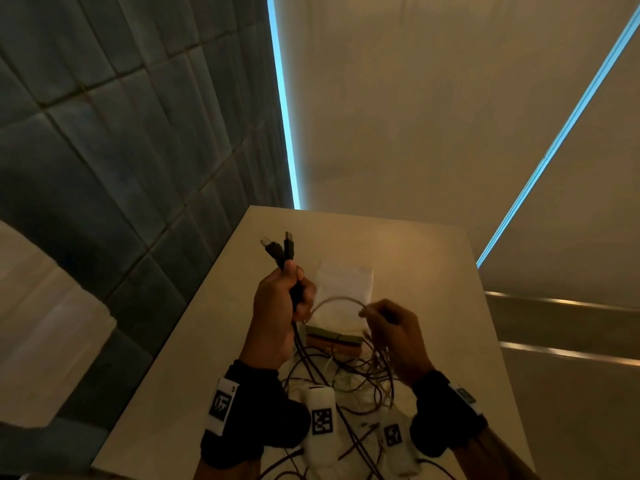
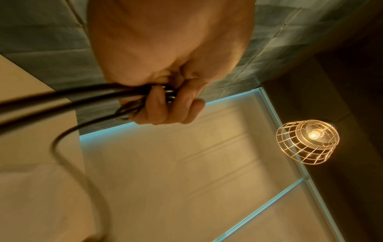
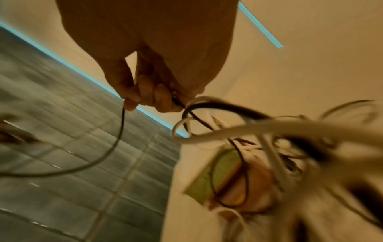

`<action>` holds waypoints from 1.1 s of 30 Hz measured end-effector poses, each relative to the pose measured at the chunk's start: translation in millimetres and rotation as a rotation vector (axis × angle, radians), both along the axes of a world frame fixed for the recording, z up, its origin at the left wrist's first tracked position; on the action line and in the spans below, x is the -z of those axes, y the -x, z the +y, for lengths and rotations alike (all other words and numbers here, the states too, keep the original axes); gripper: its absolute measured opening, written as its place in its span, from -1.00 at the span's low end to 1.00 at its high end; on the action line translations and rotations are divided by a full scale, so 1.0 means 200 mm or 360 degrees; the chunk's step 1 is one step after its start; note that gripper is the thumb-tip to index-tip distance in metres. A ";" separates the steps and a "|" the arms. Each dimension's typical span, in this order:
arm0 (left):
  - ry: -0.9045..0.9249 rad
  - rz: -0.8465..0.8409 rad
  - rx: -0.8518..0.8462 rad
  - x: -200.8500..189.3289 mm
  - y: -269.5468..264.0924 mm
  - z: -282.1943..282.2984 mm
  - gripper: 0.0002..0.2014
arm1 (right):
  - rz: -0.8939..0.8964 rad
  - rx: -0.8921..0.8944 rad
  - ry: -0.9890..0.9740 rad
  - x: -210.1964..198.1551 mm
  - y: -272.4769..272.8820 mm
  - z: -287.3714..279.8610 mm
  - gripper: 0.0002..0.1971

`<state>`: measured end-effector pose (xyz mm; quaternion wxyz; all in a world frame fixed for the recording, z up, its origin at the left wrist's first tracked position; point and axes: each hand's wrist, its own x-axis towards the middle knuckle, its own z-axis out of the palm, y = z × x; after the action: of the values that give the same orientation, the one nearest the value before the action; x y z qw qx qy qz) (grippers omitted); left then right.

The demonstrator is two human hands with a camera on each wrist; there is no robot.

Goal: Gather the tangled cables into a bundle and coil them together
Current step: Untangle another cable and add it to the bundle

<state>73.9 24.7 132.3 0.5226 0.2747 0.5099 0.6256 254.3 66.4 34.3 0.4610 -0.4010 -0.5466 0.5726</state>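
While the tangled cables (image 1: 349, 386) sprawl over the near end of the pale worktop (image 1: 433, 258), its near edge is cut off. Just beyond, the left hand (image 1: 277, 306) clenches its grip round black leads, two plugs (image 1: 278, 247) sticking up; the right hand (image 1: 394, 330) pinches a thin cable loop (image 1: 337, 301). Between them lies a small book stack (image 1: 334, 342) under white paper (image 1: 346, 289). Farther on, bare worktop meets the tiled wall (image 1: 121, 133) on the left. The right wrist view is blurred.
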 end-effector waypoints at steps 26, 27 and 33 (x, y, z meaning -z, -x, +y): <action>-0.0353 -0.0553 0.0267 0.02 -0.06 0.03 -0.66 | -0.0111 -0.0372 0.0010 0.20 -0.02 -0.06 -0.70; -0.0346 -0.0547 0.0263 0.02 -0.05 0.03 -0.66 | -0.0140 -0.0386 0.0003 0.20 -0.02 -0.06 -0.68; -0.0354 -0.0593 0.0274 -0.01 -0.01 0.01 -0.67 | -0.0224 -0.0363 0.0082 0.37 -0.03 -0.09 -0.57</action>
<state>76.6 27.5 135.2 0.6257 0.2529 0.3072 0.6710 261.2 48.2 -39.0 0.3431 -0.3872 -0.6047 0.6056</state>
